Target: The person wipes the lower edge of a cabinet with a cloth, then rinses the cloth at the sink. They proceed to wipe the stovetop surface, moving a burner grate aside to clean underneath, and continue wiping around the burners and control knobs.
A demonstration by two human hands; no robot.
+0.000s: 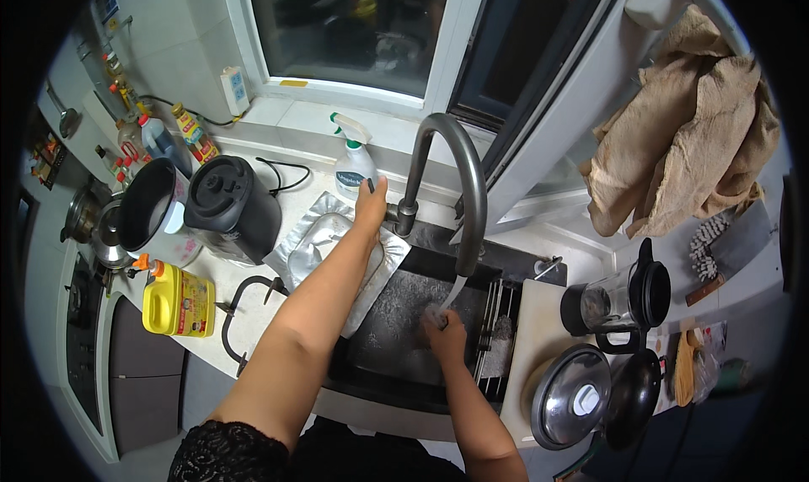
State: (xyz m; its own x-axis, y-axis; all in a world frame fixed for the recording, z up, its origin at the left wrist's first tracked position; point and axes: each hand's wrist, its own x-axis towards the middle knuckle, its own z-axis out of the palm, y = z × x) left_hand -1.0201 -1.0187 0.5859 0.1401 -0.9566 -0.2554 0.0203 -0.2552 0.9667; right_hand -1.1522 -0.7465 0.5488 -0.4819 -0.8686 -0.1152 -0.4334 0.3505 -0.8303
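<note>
My left hand reaches over the counter to the base of the dark grey tap. Its fingers are closed on the tap lever, whose dark tip shows beside them. Water runs from the curved spout into the black sink, where the basin looks wet. Under that stream is my right hand, fingers curled in around something pale and blurred by the water; what it is I cannot make out. A silver foil sheet lies beneath my left forearm, partly over the sink's left edge.
Behind my left hand stands a spray bottle. A black lidded container, a pot and a yellow jug crowd the left counter. Right of the sink are a metal rack, a blender jug and a lidded pan.
</note>
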